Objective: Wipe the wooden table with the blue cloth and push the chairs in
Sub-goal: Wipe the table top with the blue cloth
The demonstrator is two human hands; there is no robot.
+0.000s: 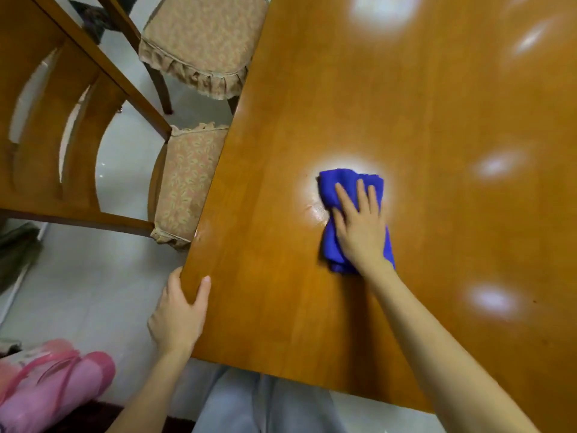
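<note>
Lying beneath the right hand (359, 226), blue cloth (331, 190); both on table (437, 120)

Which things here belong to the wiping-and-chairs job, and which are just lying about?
Job: blue cloth, wooden table, near chair, far chair, right hand pressing the cloth, left hand gripping the table corner.
Lying about: pink bag on the floor.

My right hand (359, 226) presses flat on the bunched blue cloth (338, 195) on the wooden table (437, 126), my left hand (178, 314) grips the table's near corner (thumb on top), and two cushioned chairs (184, 182) stand beside the left edge, seats partly tucked under.
</note>
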